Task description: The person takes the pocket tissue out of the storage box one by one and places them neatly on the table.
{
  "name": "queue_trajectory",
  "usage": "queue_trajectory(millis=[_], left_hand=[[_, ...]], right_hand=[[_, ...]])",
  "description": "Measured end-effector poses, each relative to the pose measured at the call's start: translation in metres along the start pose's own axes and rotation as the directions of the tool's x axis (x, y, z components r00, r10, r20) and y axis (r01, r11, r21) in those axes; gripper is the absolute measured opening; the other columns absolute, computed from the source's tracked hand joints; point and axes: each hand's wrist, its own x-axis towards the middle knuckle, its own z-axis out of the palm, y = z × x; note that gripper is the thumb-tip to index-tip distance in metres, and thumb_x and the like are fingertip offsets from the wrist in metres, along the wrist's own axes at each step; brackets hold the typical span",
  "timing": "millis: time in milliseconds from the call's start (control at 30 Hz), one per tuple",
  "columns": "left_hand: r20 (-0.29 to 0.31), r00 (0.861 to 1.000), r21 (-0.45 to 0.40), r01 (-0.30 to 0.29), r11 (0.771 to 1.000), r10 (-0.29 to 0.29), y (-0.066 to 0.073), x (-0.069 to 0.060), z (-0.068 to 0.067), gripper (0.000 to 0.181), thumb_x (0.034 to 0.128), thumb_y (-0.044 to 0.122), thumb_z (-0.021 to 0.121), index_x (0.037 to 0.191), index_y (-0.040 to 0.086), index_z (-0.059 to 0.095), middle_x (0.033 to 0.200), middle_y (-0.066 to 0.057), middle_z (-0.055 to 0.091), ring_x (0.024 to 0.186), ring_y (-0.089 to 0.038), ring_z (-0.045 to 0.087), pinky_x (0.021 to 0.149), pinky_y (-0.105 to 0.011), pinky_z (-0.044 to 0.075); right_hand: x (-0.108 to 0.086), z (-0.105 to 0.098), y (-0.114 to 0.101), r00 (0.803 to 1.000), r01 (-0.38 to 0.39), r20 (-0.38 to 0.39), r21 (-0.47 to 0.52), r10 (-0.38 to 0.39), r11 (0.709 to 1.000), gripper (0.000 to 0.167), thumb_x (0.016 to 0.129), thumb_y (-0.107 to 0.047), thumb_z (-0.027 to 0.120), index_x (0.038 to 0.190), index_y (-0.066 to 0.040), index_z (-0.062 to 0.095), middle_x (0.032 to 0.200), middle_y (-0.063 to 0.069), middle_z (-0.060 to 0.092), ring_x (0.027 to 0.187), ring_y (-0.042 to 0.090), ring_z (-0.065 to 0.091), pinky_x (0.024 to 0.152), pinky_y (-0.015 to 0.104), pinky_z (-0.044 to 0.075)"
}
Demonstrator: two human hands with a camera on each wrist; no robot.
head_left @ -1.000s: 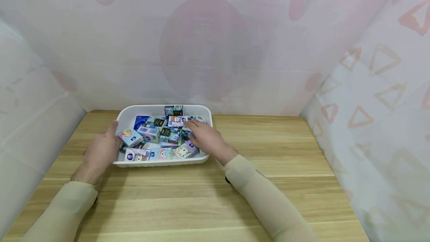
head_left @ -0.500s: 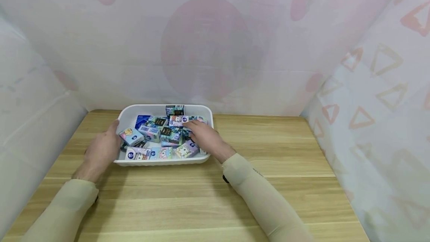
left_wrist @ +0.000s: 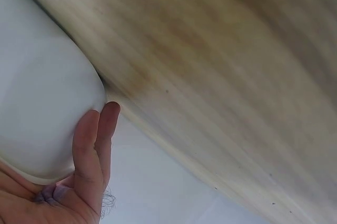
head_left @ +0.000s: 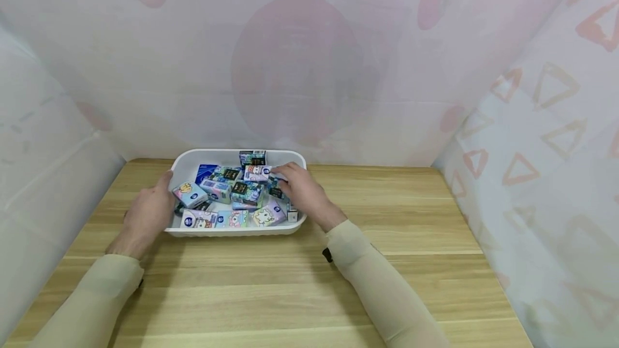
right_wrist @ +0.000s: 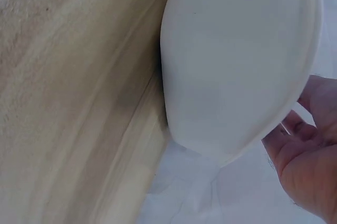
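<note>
Head view, right hand (head_left: 304, 191): fingers partly bent over packs (head_left: 247, 193); any hold is hidden.
Left hand (head_left: 150, 211): gripping the tray (head_left: 232, 233), fingers along its outer wall.
Packs: heaped, mostly left of the right fingertips.
Tray: best braced firmly, looser top packs handled first.

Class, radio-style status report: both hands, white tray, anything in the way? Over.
Left hand gripping white tray at left end. Right hand over right rim, fingers at small packs; grip unclear. Tray on wooden table. Right hand hides some contents.
</note>
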Motion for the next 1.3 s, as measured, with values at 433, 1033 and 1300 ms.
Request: queue_trajectory(millis=[433,1033,1300], left_hand=[[-0.009,1.0,0.005,-0.001,1.0,0.001,0.001,-0.001,0.002,0.071,0.1187,0.01,0.042,0.185,0.002,0.018,0.126,-0.059,0.064,0.074,-0.045,0.071,0.053,-0.044,0.051],[-0.025,0.999,-0.005,-0.026,1.0,0.026,0.002,-0.002,0.002,0.07,0.1186,0.008,0.045,0.183,-0.002,0.021,0.107,-0.053,0.068,0.064,-0.037,0.068,0.048,-0.039,0.049],[-0.031,0.999,0.008,-0.026,1.0,0.027,0.005,-0.003,0.002,0.069,0.1189,0.006,0.048,0.182,-0.005,0.022,0.105,-0.049,0.069,0.066,-0.037,0.069,0.046,-0.036,0.049]], right_hand=[[-0.001,-0.004,0.011,0.945,-0.136,-0.202,0.474,0.257,0.87,0.03,0.115,-0.003,0.072,0.145,-0.001,0.077,0.15,0.022,0.075,0.138,0.039,0.075,0.114,0.043,0.067],[0.005,-0.012,0.047,0.733,-0.165,-0.338,0.753,0.59,0.636,0.029,0.114,-0.002,0.073,0.143,0.001,0.076,0.144,0.024,0.077,0.126,0.038,0.077,0.107,0.046,0.068],[0.009,-0.014,0.063,0.658,-0.103,-0.253,0.903,0.709,0.417,0.03,0.115,-0.001,0.069,0.144,0.003,0.074,0.131,0.017,0.072,0.109,0.019,0.07,0.11,0.04,0.067]])
